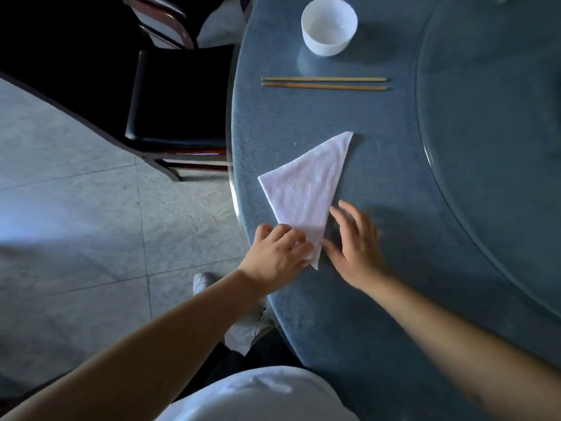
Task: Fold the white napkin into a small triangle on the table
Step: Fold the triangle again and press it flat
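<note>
The white napkin (pixel 306 186) lies flat on the blue round table (pixel 379 299) as a long triangle, one tip pointing away from me and one toward me. My left hand (pixel 277 255) rests on the near tip, its fingers curled over the cloth's left edge. Just right of that same tip is my right hand (pixel 353 243), fingers spread and slightly blurred, the fingertips touching the table beside the napkin's right edge.
A white bowl (pixel 329 25) and a pair of wooden chopsticks (pixel 324 82) lie farther back on the table. A glass turntable (pixel 491 117) covers the right side. A black chair (pixel 179 98) stands at the table's left edge, above a tiled floor.
</note>
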